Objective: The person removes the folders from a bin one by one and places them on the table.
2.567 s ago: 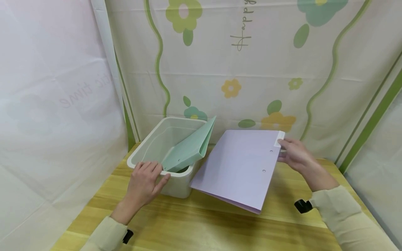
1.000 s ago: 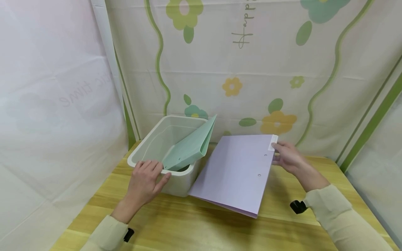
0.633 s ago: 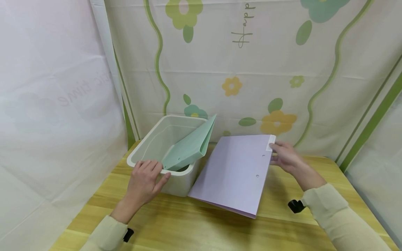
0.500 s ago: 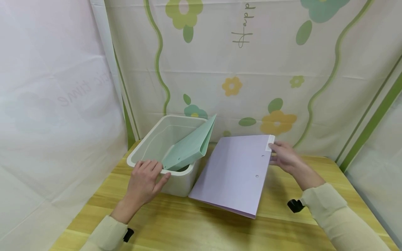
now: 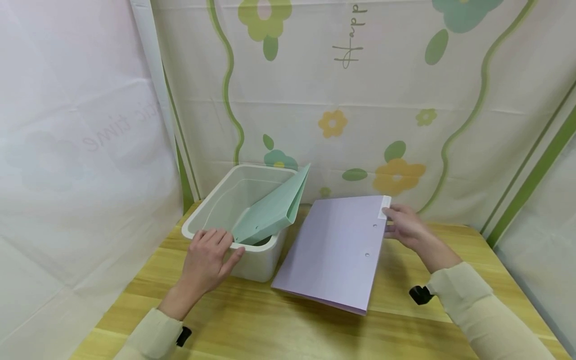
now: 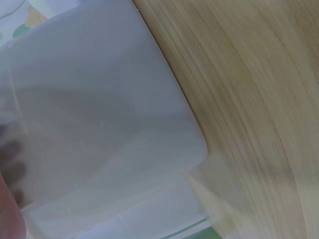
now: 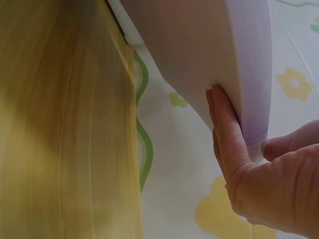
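Observation:
My right hand [image 5: 407, 227] pinches a purple file folder [image 5: 333, 250] by its spine, near the white label at the far right corner. The folder slopes down to the left, its left edge beside the bin. In the right wrist view the fingers [image 7: 227, 129] lie under the spine, with the thumb on the other side. My left hand [image 5: 207, 260] grips the front rim of a white plastic bin [image 5: 254, 265], fingers over the rim and thumb outside. A mint green file folder [image 5: 270, 210] leans inside the bin, its upper corner sticking out over the right rim.
Both things are on a wooden table [image 5: 252, 325]. A floral curtain [image 5: 378, 85] hangs close behind it, and a white sheet [image 5: 81, 175] closes off the left side.
My right hand has brought the purple folder a little lower and to the left, closer to the table. The left hand, the bin and the green folder have stayed in place.

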`<state>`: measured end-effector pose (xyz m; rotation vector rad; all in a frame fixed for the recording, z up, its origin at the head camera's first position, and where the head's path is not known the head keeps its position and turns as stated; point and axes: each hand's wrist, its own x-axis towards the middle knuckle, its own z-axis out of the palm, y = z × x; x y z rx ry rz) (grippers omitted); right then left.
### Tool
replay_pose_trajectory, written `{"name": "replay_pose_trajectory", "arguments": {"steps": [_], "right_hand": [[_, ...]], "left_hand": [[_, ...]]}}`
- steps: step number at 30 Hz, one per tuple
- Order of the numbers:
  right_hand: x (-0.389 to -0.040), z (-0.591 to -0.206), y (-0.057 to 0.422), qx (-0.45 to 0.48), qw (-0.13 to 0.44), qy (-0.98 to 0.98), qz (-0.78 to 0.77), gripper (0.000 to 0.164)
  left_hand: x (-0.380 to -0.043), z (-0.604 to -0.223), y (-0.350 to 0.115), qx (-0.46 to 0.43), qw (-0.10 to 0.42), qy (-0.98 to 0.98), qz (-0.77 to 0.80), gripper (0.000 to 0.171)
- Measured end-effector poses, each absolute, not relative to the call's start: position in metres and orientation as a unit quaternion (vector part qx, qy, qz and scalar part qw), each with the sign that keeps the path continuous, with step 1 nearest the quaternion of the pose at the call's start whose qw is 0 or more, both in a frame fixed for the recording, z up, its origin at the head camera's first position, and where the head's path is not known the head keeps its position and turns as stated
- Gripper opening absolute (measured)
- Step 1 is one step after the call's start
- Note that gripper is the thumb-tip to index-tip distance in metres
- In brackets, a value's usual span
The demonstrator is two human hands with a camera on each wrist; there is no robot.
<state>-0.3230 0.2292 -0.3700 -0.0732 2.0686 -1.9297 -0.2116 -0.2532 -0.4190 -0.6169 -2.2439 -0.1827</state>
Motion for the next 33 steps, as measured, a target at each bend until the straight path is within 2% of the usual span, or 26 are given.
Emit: {"name": "replay_pose_trajectory", "arguments": {"steps": [33], "right_hand": [[-0.344,-0.387,0.203,-0.015,0.165,0.744,-0.647,0.054]], "left_hand": [[-0.212,-0.419,-0.253,-0.243,0.392,-0.885,-0.069,0.055]]}}
